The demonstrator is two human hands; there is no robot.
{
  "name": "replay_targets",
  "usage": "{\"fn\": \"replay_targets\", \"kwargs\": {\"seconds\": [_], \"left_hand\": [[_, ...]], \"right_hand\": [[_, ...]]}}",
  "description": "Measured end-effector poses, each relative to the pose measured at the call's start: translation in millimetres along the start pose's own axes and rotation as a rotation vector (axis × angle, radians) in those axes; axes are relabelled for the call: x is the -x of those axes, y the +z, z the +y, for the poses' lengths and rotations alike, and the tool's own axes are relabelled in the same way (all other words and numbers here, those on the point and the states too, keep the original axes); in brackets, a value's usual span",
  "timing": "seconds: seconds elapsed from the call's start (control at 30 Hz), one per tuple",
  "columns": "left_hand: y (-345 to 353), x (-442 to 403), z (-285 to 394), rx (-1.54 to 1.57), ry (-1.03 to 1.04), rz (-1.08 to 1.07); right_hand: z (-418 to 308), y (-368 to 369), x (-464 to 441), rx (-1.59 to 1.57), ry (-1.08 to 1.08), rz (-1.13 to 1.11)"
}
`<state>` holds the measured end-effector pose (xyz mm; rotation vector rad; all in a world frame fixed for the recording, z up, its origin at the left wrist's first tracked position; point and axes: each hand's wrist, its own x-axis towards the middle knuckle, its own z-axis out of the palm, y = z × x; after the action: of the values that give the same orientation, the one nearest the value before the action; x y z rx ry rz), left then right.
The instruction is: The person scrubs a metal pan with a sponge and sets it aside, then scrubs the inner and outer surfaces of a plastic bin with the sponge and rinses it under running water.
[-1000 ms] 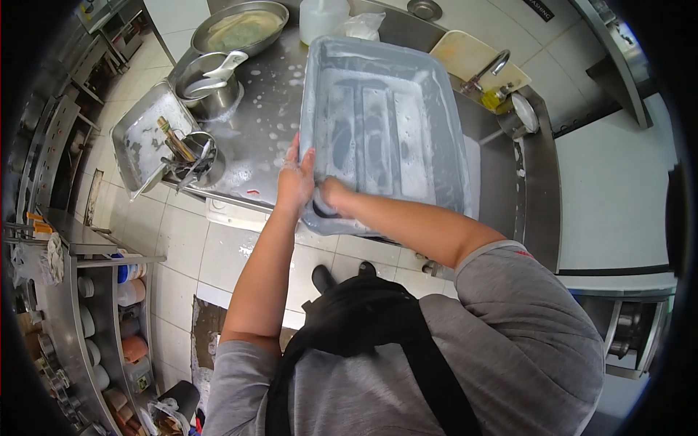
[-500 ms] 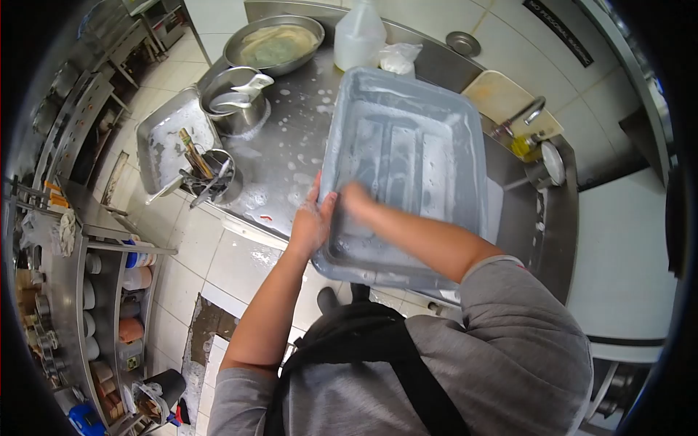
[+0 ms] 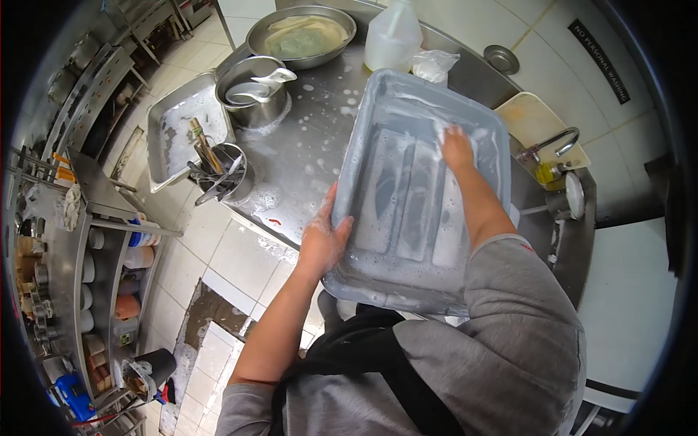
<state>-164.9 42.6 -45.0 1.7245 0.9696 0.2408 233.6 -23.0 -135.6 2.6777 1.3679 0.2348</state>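
Observation:
A grey plastic bus tub (image 3: pixel 347 196), wet and streaked with suds, rests tilted over the front of the steel counter. My left hand (image 3: pixel 324 243) grips its left rim, thumb on the inside and fingers along the outer wall. Inside the tub, near the far right, my right hand (image 3: pixel 456 149) is closed against the soapy wall. White foam shows at its fingers, and whatever it holds is hidden. Soapy water and bubbles cover the ribbed bottom.
Left on the steel counter (image 3: pixel 313 145) stand a pot with ladles (image 3: pixel 251 91), a utensil-filled pot (image 3: pixel 231 185), a soapy metal pan (image 3: pixel 163 145) and a wide bowl (image 3: pixel 342 47). Behind the tub is a plastic jug (image 3: pixel 392 40). A faucet (image 3: pixel 567 142) is at right.
My right hand has moved from the tub's left side to its far right wall. My left hand still holds the left rim. The camera view has shifted slightly.

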Motion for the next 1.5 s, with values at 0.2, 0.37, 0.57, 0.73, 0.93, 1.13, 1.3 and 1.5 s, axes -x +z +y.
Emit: {"fn": "replay_targets", "kwargs": {"seconds": [0.2, 0.37, 0.57, 0.73, 0.93, 1.13, 1.3, 1.5], "left_hand": [[7, -9, -24, 0.035, 0.168, 0.048], [10, -11, -28, 0.11, 0.206, 0.039], [-6, -3, -4, 0.045, 0.021, -0.066], [-4, -8, -9, -0.042, 0.025, -0.085], [-6, -6, 1, -0.07, -0.052, -0.082], [-9, -3, 4, -0.047, -0.025, -0.065], [-2, -5, -1, -0.065, -0.006, -0.095], [-3, -7, 4, -0.165, -0.04, -0.13]], "right_hand": [[43, 38, 48, 0.017, 0.216, -0.159], [-24, -13, 196, -0.179, 0.15, -0.619], [-68, -63, 254, -0.449, -0.55, -0.733], [-139, -23, 176, -0.308, -0.835, -0.171], [-115, 4, 2, -0.316, -0.09, 0.14], [-112, -19, 215, -0.426, -0.656, -0.267], [-44, 1, 85, -0.256, 0.079, -0.123], [-124, 23, -47, -0.556, 0.349, 0.254]]}}
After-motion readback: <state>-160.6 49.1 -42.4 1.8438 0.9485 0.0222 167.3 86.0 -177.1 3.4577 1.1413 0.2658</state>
